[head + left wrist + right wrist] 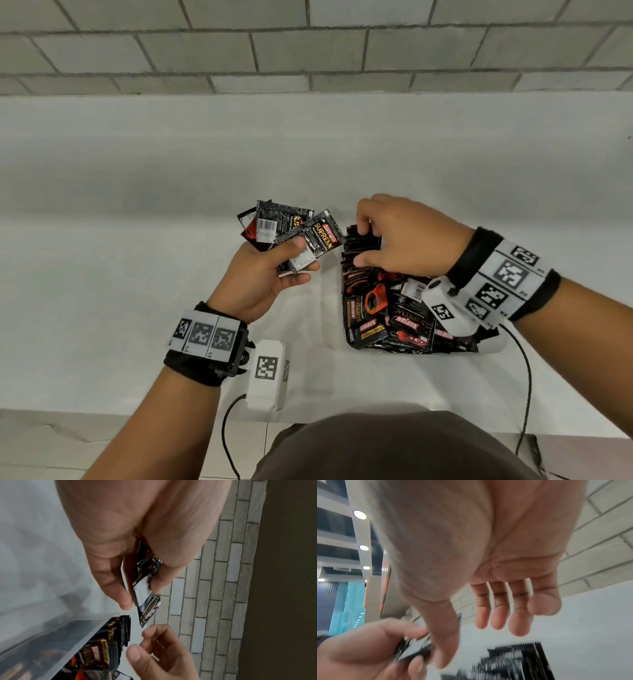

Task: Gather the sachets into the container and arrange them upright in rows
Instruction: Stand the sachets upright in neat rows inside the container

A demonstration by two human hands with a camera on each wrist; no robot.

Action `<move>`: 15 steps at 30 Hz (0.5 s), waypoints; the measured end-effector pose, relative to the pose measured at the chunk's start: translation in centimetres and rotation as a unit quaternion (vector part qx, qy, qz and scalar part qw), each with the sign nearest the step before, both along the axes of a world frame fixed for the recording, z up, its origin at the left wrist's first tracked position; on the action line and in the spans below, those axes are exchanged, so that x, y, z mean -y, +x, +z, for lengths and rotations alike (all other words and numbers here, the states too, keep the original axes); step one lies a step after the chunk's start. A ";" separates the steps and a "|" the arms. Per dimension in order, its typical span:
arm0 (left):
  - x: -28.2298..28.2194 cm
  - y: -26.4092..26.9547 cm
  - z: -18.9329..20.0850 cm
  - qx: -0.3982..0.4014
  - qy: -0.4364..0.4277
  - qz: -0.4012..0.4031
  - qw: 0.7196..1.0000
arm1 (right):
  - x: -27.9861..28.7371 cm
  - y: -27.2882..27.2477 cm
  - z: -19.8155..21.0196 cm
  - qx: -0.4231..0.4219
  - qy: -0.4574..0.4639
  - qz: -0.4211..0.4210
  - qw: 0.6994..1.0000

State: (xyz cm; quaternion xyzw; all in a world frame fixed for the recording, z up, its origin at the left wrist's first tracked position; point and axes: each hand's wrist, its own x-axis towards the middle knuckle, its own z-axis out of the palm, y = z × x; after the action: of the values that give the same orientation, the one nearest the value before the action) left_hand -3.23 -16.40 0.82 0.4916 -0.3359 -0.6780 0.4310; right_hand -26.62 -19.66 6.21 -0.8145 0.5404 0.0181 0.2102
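My left hand [301,260] pinches a fan of several black sachets [291,226] between thumb and fingers, held above the table just left of the container; the same bunch [147,601] shows in the left wrist view. The clear container [493,346] holds a row of upright sachets [352,236] at its far end and a heap of loose sachets [387,315] lying flat nearer me. My right hand [363,243] hovers over the upright row [518,654], fingers [496,620] relaxed and holding nothing. Whether it touches the row I cannot tell.
The white table [137,240] runs back to a grey brick wall [308,51]. Its front edge lies just below my wrists. Black cables [527,377] hang from both wrist units over that edge. The container's clear wall [60,628] stands close under my left hand.
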 end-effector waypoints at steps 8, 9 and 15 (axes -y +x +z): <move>-0.6 -1.9 1.2 -0.031 -0.047 -0.073 0.996 | -0.5 0.1 2.9 0.202 -0.014 -0.055 0.978; -0.7 -2.1 1.4 -0.040 -0.047 -0.077 0.995 | -0.5 0.1 2.8 0.209 -0.018 -0.063 0.976; -0.8 -2.2 1.9 -0.057 -0.028 -0.060 0.996 | -0.2 -1.3 2.2 0.225 0.007 -0.098 0.969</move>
State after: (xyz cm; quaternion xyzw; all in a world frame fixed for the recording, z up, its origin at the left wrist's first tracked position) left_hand -5.40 -15.56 2.69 0.4187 -0.3584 -0.7203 0.4211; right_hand -27.89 -19.47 8.41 -0.7395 0.5559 -0.1826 0.3329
